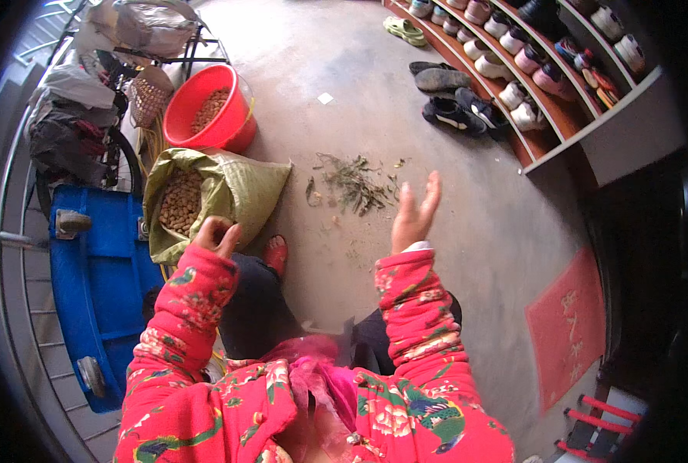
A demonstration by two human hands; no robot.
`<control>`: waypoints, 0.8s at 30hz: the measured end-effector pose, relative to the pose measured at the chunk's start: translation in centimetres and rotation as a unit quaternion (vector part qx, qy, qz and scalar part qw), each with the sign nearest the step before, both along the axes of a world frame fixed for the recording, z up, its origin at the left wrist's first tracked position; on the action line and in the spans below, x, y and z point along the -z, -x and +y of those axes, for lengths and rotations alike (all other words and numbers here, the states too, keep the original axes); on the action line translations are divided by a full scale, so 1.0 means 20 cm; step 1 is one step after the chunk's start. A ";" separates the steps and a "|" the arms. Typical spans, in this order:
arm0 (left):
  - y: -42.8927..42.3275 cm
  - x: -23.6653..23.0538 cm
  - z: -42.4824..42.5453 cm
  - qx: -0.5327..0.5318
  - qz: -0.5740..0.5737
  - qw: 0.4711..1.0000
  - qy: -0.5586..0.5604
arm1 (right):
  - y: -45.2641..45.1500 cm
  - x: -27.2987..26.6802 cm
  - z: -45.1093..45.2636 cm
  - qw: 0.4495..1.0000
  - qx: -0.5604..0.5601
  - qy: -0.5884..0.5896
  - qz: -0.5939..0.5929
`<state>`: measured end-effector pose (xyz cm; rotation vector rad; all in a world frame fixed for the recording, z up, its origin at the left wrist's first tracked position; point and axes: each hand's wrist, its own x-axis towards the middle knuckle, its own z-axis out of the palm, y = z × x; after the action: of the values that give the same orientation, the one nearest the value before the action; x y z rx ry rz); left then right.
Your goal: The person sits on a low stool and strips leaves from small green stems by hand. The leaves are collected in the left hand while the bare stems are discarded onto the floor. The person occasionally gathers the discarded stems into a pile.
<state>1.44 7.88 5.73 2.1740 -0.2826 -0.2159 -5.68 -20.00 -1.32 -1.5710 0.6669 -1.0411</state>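
My left hand point(217, 236) is at the near edge of a green woven sack point(251, 185), its fingers curled; whether something is in them cannot be told. The sack lies with its mouth spread, and unshelled peanuts point(180, 199) show inside. Behind it stands a tilted red plastic bucket point(234, 121) with more peanuts point(210, 110) in it. My right hand point(416, 214) is raised over the floor with fingers apart and holds nothing. Just beyond and left of it, dry leaves and stems point(358, 182) lie scattered on the concrete floor.
A blue platform trolley point(106, 260) leans at the left by a metal railing. Bags and a woven hat point(149, 95) are behind it. A shoe rack point(575, 139) stands at the upper right, with dark shoes point(454, 116) and green clogs point(404, 30) beside it. A red mat point(569, 330) lies at the right.
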 end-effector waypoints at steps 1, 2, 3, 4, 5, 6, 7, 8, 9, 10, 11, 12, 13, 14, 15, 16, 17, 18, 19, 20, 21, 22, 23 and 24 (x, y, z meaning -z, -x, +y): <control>0.02 0.04 0.06 -0.033 -0.025 0.996 -0.083 | 0.03 -0.02 -0.05 0.999 0.010 -0.047 -0.002; 0.05 0.10 0.09 -0.013 -0.045 0.992 -0.113 | 0.06 -0.03 -0.09 0.997 0.026 -0.075 -0.024; 0.07 0.14 0.10 -0.015 -0.036 0.985 -0.169 | 0.09 -0.04 -0.13 0.994 0.040 -0.088 -0.056; 0.07 0.18 0.11 0.009 -0.048 0.981 -0.186 | 0.12 -0.05 -0.15 0.988 0.054 -0.132 -0.056; 0.08 0.21 0.11 0.022 -0.070 0.981 -0.180 | 0.14 -0.06 -0.18 0.983 0.064 -0.159 -0.068; 0.07 0.23 0.09 0.027 -0.075 0.979 -0.185 | 0.16 -0.07 -0.20 0.981 0.063 -0.159 -0.090; 0.06 0.24 0.08 0.035 -0.092 0.978 -0.181 | 0.19 -0.09 -0.22 0.975 0.081 -0.179 -0.105; 0.05 0.24 0.08 0.031 -0.091 0.980 -0.177 | 0.22 -0.10 -0.25 0.974 0.096 -0.188 -0.080; 0.04 0.23 0.08 0.016 -0.068 0.979 -0.191 | 0.25 -0.12 -0.27 0.974 0.113 -0.185 -0.069; 0.04 0.22 0.08 0.012 -0.081 0.980 -0.182 | 0.29 -0.14 -0.29 0.972 0.106 -0.196 -0.077; 0.03 0.21 0.08 0.010 -0.093 0.980 -0.173 | 0.33 -0.16 -0.32 0.969 0.105 -0.204 -0.088; 0.03 0.21 0.08 0.009 -0.103 0.981 -0.163 | 0.38 -0.18 -0.34 0.968 0.117 -0.207 -0.076; 0.03 0.21 0.08 0.008 -0.102 0.982 -0.161 | 0.42 -0.18 -0.36 0.965 0.127 -0.218 -0.075; 0.03 0.21 0.10 0.005 -0.101 0.982 -0.159 | 0.46 -0.19 -0.38 0.962 0.135 -0.223 -0.080; 0.03 0.21 0.11 -0.003 -0.095 0.982 -0.163 | 0.50 -0.18 -0.39 0.961 0.140 -0.221 -0.088; 0.03 0.22 0.12 -0.009 -0.098 0.984 -0.148 | 0.52 -0.18 -0.41 0.956 0.149 -0.229 -0.107; 0.03 0.22 0.13 -0.011 -0.102 0.984 -0.146 | 0.54 -0.16 -0.42 0.954 0.167 -0.232 -0.087; 0.03 0.23 0.14 -0.015 -0.107 0.984 -0.141 | 0.54 -0.15 -0.43 0.954 0.182 -0.225 -0.073; 0.03 0.23 0.15 -0.024 -0.109 0.984 -0.135 | 0.54 -0.13 -0.44 0.958 0.189 -0.205 -0.064; 0.03 0.23 0.15 -0.028 -0.119 0.982 -0.147 | 0.54 -0.11 -0.45 0.961 0.189 -0.197 -0.050; 0.04 0.23 0.16 -0.014 -0.124 0.982 -0.141 | 0.53 -0.10 -0.46 0.959 0.193 -0.203 -0.042; 0.04 0.23 0.15 -0.014 -0.122 0.982 -0.141 | 0.52 -0.08 -0.46 0.959 0.192 -0.202 -0.041; 0.04 0.22 0.15 -0.019 -0.123 0.982 -0.142 | 0.50 -0.07 -0.47 0.960 0.187 -0.202 -0.043; 0.05 0.21 0.15 -0.026 -0.118 0.981 -0.152 | 0.50 -0.06 -0.46 0.960 0.180 -0.207 -0.050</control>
<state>0.35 10.82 1.48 2.5107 -0.3446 0.0330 -15.65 -29.26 -0.02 -1.0472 1.0514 -1.1471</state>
